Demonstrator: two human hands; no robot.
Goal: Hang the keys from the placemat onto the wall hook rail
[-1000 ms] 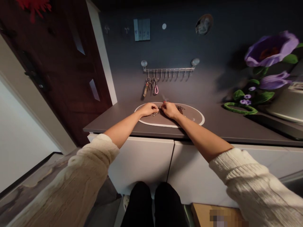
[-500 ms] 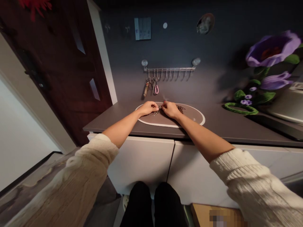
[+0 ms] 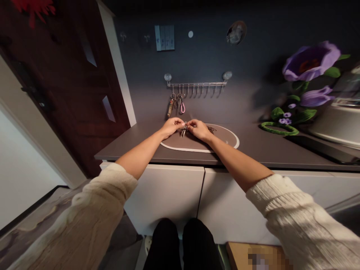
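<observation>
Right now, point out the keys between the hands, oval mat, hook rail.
Keys (image 3: pixel 184 132), head view, on the dangling blades.
Oval mat (image 3: pixel 194 144), head view, bare front part.
Hook rail (image 3: pixel 197 84), head view, middle of the bar.

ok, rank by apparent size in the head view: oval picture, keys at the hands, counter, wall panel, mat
1. Counter
2. Mat
3. Wall panel and oval picture, too alike to rank
4. Keys

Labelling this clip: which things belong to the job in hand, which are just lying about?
In the job, apparently:
left hand; right hand; small silvery metal keys at their fingertips; oval brown white-rimmed mat beneath.

Likely just about:
clear straight hook rail; pink loop-shaped fob hanging there; large purple cup-shaped flower.
</observation>
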